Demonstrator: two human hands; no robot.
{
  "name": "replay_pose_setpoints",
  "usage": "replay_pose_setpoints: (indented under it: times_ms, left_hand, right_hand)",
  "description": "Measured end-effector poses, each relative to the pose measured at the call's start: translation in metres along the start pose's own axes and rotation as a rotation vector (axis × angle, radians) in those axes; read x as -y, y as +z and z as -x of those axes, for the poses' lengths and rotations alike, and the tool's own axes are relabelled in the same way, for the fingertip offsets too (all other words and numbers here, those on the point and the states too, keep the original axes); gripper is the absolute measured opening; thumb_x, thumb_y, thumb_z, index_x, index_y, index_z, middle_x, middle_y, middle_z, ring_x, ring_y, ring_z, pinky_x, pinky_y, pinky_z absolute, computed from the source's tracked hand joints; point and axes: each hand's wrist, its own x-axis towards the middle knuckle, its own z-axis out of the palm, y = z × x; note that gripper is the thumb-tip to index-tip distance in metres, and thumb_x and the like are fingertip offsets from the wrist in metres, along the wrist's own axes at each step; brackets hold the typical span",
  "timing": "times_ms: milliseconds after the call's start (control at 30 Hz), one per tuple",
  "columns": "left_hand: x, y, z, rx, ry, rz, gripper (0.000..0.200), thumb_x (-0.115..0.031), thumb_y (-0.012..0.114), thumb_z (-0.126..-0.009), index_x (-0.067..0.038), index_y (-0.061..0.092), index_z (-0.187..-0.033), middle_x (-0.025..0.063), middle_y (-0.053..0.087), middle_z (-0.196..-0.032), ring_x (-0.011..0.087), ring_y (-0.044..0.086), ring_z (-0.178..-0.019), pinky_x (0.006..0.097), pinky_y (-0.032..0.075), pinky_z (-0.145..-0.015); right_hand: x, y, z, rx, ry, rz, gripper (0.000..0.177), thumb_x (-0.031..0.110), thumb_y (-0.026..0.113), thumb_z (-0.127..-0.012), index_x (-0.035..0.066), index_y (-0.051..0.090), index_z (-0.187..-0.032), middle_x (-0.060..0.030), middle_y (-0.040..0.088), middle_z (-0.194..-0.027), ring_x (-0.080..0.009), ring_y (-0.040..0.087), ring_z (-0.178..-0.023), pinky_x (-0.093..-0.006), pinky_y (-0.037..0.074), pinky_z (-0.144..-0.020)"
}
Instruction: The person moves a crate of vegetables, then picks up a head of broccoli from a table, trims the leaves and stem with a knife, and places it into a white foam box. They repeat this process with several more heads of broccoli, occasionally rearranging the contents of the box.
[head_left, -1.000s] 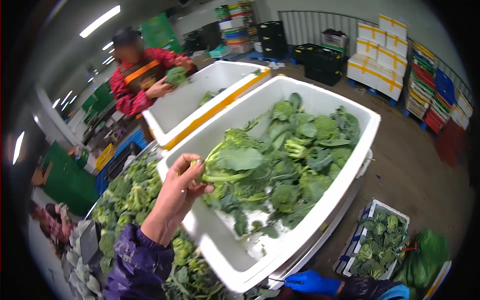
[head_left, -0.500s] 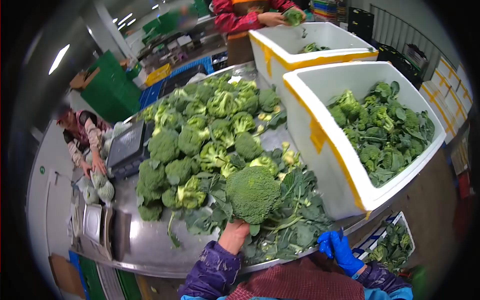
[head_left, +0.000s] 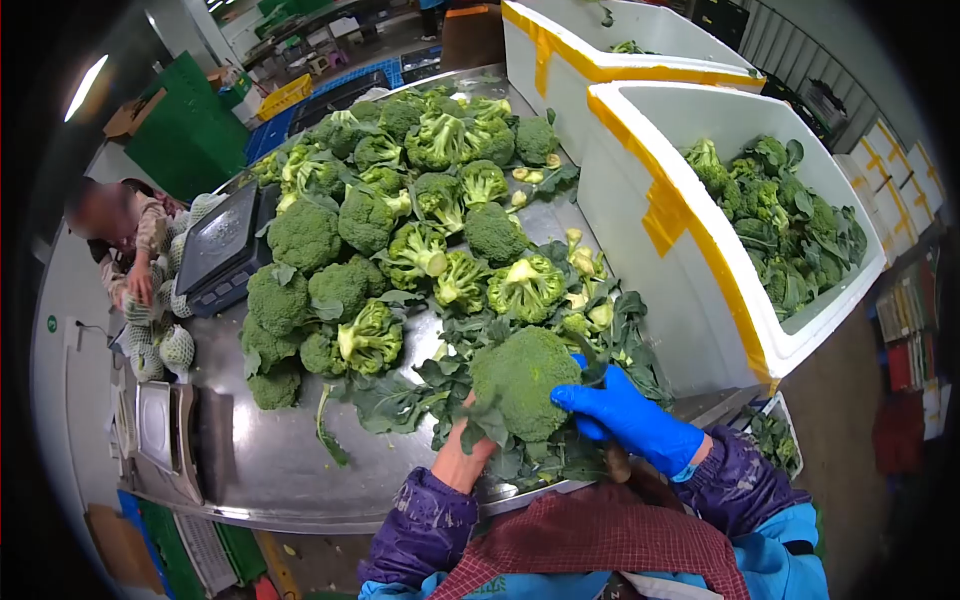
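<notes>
A large broccoli head (head_left: 525, 382) is upright near the table's front edge, leaves round its base. My bare left hand (head_left: 462, 455) is closed around it from below and the left; the broccoli and leaves hide most fingers. At its right side is my right hand (head_left: 635, 415) in a blue glove, fingers curled and thumb against the florets. A brown handle end (head_left: 617, 463) sticks out below the glove; the rest of this tool is mostly hidden. Cut leaves (head_left: 390, 405) lie around the broccoli, with a pile of broccoli heads (head_left: 340, 225) beyond.
White foam boxes with yellow tape stand at the right; the nearer box (head_left: 690, 230) holds broccoli and leaves. On the left are a dark crate (head_left: 225, 240) and a metal scale (head_left: 158, 425). Another person (head_left: 130, 240) handles net-wrapped produce (head_left: 150, 345) at the far left.
My right hand has moved left and up from the table edge to the broccoli's right side. The broccoli in my left hand sits slightly further right relative to the pile.
</notes>
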Motion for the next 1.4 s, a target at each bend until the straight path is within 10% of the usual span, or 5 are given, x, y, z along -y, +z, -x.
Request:
replay_pose_setpoints:
  times_ms: [133,433,933,1200,1400]
  left_hand:
    - [-0.033,0.012,-0.005,0.256,-0.182,0.368,0.038,-0.012,0.048,-0.086,-0.002,0.04,-0.122,0.0108,0.043,-0.123,0.0198,0.049,-0.104,0.0319,0.042,-0.087]
    - [-0.074,0.115,0.027,0.229,0.922,-1.743,0.029,-0.003,0.061,-0.066,-0.004,0.059,-0.096,0.0081,0.054,-0.105,0.0293,0.047,-0.102,0.0385,0.034,-0.09]
    - [-0.055,0.076,0.026,-0.131,0.539,-1.549,0.051,0.001,0.061,-0.069,-0.004,0.047,-0.118,0.0073,0.06,-0.092,0.0215,0.055,-0.083,0.0308,0.043,-0.077]
    - [-0.039,0.083,0.025,-0.036,-0.167,0.031,0.07,-0.011,0.061,-0.079,-0.012,0.016,-0.134,0.0111,0.039,-0.125,0.0219,0.048,-0.106,0.0356,0.045,-0.085]
    - [-0.035,0.063,0.018,-0.232,-0.128,-0.094,0.046,-0.014,0.06,-0.078,-0.003,0.039,-0.118,0.0119,0.052,-0.109,0.0256,0.057,-0.093,0.045,0.052,-0.074]
  right_hand:
    - [-0.017,-0.007,-0.015,-0.098,0.011,-0.12,0.022,0.03,0.061,-0.08,0.012,0.05,-0.073,0.0063,0.037,-0.051,-0.0033,0.029,-0.041,-0.0211,0.021,-0.038]
    - [-0.029,-0.007,-0.023,-0.233,0.037,-0.31,0.024,0.034,0.058,-0.082,0.015,0.047,-0.072,0.0063,0.03,-0.045,-0.0049,0.025,-0.036,-0.0224,0.019,-0.035]
    - [-0.049,-0.009,-0.018,-0.395,-0.566,0.115,0.035,0.022,0.068,-0.075,0.005,0.053,-0.102,0.0023,0.051,-0.069,-0.0091,0.05,-0.056,-0.0258,0.04,-0.046]
    - [-0.043,0.0,0.003,-0.163,-0.82,1.21,0.058,0.019,0.072,-0.062,0.019,0.05,-0.116,-0.0059,0.051,-0.087,-0.023,0.057,-0.062,-0.0323,0.045,-0.049]
    - [-0.019,-0.007,0.019,-0.219,-0.215,-0.054,0.034,0.022,0.059,-0.081,0.009,0.054,-0.111,-0.0024,0.058,-0.093,-0.0058,0.052,-0.059,-0.018,0.035,-0.043]
